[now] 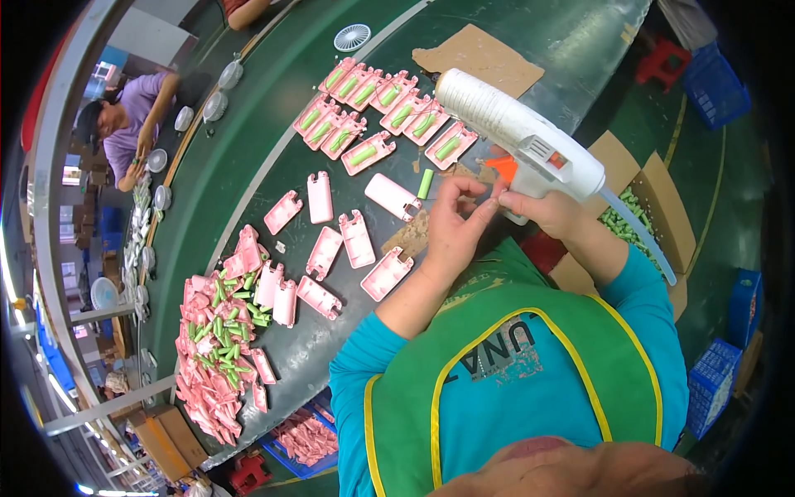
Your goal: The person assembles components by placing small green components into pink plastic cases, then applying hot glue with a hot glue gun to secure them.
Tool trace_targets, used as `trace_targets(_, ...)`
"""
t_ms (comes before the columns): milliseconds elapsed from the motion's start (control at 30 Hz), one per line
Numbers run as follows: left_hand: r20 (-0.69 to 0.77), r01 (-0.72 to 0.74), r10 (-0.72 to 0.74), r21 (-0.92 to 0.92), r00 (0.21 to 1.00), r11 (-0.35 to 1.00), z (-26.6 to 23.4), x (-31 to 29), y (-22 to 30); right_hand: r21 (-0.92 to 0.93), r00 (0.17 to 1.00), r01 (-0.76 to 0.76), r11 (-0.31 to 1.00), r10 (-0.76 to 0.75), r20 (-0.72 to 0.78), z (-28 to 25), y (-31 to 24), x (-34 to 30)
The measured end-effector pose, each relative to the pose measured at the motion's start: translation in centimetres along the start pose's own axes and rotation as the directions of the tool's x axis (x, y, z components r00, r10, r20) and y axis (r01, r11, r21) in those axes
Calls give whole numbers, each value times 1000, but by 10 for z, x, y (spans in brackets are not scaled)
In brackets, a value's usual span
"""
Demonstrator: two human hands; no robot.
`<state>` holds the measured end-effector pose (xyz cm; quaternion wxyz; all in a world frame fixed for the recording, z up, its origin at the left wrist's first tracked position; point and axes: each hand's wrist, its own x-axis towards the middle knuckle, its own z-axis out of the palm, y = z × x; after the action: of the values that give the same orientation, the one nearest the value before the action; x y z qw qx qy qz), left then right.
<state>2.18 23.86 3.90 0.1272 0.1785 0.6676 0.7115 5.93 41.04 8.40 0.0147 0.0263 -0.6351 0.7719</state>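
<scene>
My left hand [458, 222] and my right hand [546, 214] meet at the table's near edge, thumbs and fingertips pressed together. Whatever is pinched there is too small to make out. A large white glue gun [530, 137] with an orange trigger and a translucent bluish glue stick [638, 232] stands right at my right hand, which covers part of its handle. Beyond my left hand lies a single green cylindrical cell [426, 184]. Several empty pink plastic housings [358, 238] are spread to its left. Farther back, pink housings [364, 153] with green cells inside sit in rows.
At the left is a heap of pink parts [207, 389] and green cells [222, 335]. Cardboard [480, 58] and a round white fan grille [352, 37] lie at the back. A carton of green cells [627, 217] stands at right. Across the line, a person in purple [141, 108] works.
</scene>
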Motion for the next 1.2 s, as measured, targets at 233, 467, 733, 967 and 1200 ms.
trace_targets(233, -98, 60, -59, 9, 993, 998, 3, 0, -6, -274, 988, 79, 958, -111, -106, 9, 4, 5)
trace_targets(467, -74, 119, -189, -545, 979, 830, 11, 5, -17, -258, 990, 69, 964, -98, -102, 15, 16, 16)
trace_targets(733, 27, 169, -237, -778, 971, 605, 16, 6, -21, -93, 993, -8, 996, -3, -119, 19, 16, 16)
trace_targets(967, -54, 132, -271, -773, 961, 621, 12, 10, -23, -104, 997, 60, 993, -65, -48, 17, 13, 15)
trace_targets(1200, -55, 133, -257, -741, 965, 658, 14, 9, -18, -309, 984, 123, 943, -157, -86, 19, 8, 16)
